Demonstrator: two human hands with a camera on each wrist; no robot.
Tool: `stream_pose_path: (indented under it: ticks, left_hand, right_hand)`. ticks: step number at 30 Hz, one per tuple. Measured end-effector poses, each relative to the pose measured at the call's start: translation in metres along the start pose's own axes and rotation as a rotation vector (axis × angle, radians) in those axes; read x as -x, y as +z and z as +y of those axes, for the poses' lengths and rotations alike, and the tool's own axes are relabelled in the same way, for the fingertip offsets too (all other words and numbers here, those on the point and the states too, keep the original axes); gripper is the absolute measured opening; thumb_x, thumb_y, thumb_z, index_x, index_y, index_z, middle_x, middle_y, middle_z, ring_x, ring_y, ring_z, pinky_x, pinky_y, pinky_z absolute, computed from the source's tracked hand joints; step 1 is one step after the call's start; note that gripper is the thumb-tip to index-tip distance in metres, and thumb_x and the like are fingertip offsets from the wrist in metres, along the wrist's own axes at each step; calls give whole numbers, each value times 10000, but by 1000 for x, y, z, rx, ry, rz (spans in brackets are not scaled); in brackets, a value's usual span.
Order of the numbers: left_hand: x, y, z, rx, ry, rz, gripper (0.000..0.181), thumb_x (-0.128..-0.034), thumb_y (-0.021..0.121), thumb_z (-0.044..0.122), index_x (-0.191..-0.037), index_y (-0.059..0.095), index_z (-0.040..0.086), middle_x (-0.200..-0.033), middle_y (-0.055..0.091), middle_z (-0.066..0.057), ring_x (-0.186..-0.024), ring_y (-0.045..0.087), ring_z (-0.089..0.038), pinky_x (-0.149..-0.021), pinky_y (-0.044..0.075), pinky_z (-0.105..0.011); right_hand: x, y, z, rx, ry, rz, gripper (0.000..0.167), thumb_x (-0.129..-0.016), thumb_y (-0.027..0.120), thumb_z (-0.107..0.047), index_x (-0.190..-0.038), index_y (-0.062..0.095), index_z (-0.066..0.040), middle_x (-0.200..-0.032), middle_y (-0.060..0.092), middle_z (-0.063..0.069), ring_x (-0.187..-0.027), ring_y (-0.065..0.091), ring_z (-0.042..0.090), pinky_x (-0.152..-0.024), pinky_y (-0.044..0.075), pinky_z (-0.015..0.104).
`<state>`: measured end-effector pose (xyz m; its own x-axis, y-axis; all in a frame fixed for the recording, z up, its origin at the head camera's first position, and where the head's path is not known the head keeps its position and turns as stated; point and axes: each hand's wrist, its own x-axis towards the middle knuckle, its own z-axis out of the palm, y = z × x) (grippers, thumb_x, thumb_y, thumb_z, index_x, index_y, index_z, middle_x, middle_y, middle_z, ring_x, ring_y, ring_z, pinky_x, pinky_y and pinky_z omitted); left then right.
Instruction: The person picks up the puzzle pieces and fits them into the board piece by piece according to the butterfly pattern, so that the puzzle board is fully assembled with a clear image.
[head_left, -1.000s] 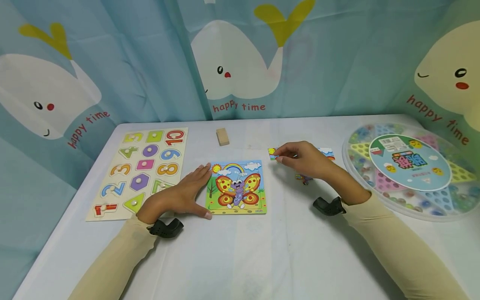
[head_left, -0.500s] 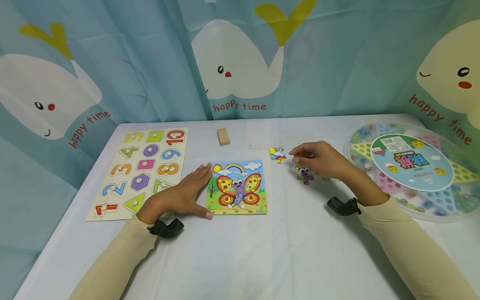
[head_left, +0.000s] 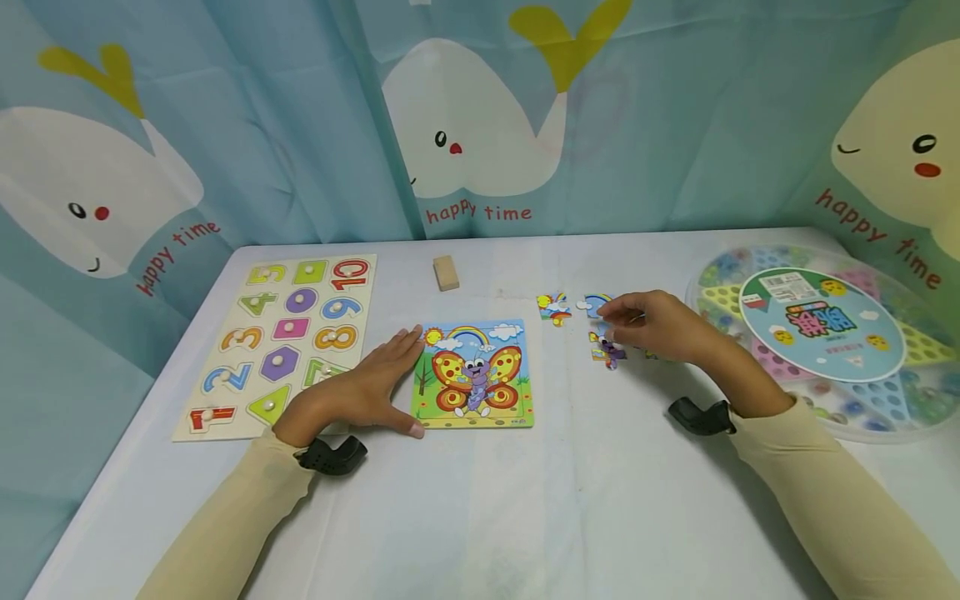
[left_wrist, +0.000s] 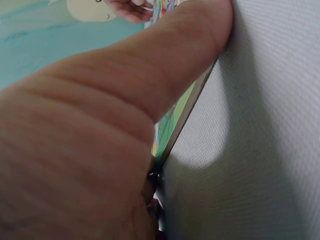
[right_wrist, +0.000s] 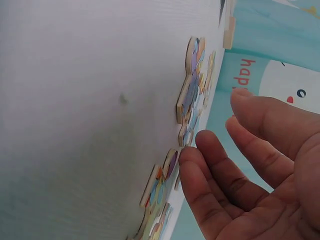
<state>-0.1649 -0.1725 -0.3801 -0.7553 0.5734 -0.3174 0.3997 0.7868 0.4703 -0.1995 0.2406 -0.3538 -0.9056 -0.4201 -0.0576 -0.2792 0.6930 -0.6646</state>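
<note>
Head camera: from my distant post I am watching the left hand (head_left: 367, 383) resting at the left edge of a butterfly picture board (head_left: 474, 375), fingers straight, thumb spread well away from them. Over on the right, the right hand (head_left: 663, 327) is hovering low, its bent fingertips just beside a rainbow piece (head_left: 595, 303); I am not managing to tell whether they are touching it. A sun piece (head_left: 554, 308) is lying to the left, a butterfly-face piece (head_left: 606, 353) just below. A number board (head_left: 292, 331), a wooden block (head_left: 446, 273) and a round game case (head_left: 821, 325) are sharing the white tablecloth (head_left: 480, 508).

Left wrist camera: I am seeing the thumb extending across the picture board's edge.

Right wrist camera: I am seeing the thumb standing apart from loosely bent fingers, near wooden-edged puzzle pieces (right_wrist: 189, 92).
</note>
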Motion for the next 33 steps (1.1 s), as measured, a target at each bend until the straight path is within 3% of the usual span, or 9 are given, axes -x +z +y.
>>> stream_pose_path:
  ticks: [10, 16, 26, 33]
  left_hand:
    - [-1, 0, -1, -9, 7, -1, 1233, -714, 811, 535, -1566, 41, 85, -1622, -96, -13, -1469, -110, -209, -1175, 29, -459]
    - [0, -1, -1, -9, 15, 2, 1232, -715, 809, 535, -1564, 45, 75, -1623, -90, -27, -1470, -107, -216, -1175, 25, -460]
    - [0, -1, 1, -7, -1, -2, 1231, -712, 819, 522, -1566, 48, 81, -1623, -93, -21, -1470, -105, -216, -1175, 22, -458]
    - [-1, -1, 0, -1, 7, -2, 1227, -716, 816, 521, -1566, 49, 79, -1624, -89, -20, -1470, -108, -212, -1175, 20, -456]
  right_hand:
    - [0, 3, -1, 61, 27, -15, 342, -832, 736, -44, -1161, 663, 19, -967, 615, 91, -887, 529, 225, -711, 458, 297]
    - [3, 4, -1, 72, -2, -36, 396, -818, 768, -65, -1186, 646, 16, -981, 584, 92, -919, 513, 235, -792, 443, 377]
    - [4, 7, -2, 112, -55, -38, 394, -822, 711, 31, -1206, 626, 47, -1010, 577, 128, -937, 511, 266, -805, 446, 418]
    - [0, 7, -4, 174, -108, -63, 381, -791, 705, 55, -1165, 637, 74, -869, 525, 89, -812, 480, 229, -706, 415, 370]
